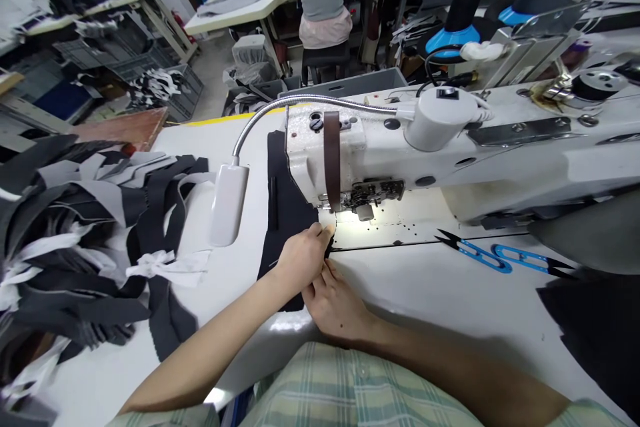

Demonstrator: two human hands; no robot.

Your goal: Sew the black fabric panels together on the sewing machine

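Observation:
A piece of black fabric [287, 240] lies on the white table beside and under the head of a sewing machine [325, 140]. My left hand [303, 257] rests on the fabric close to the needle area, its fingers bent and pressed together at the cloth's right edge. Just below it, my right hand [337, 303] pinches the same edge between thumb and fingers. The two hands nearly touch. Fingertips partly cover the gripped edge. A brown strap [332, 160] hangs down the front of the machine head, and a lamp [230, 203] on a bent metal neck shines near the needle.
Bundles of black and grey fabric strips [100, 247] cover the table's left side. Two blue thread snips [475, 257] lie right of the hands. More black fabric [600, 333] sits at the far right. Another person [320, 0] sits at a table beyond.

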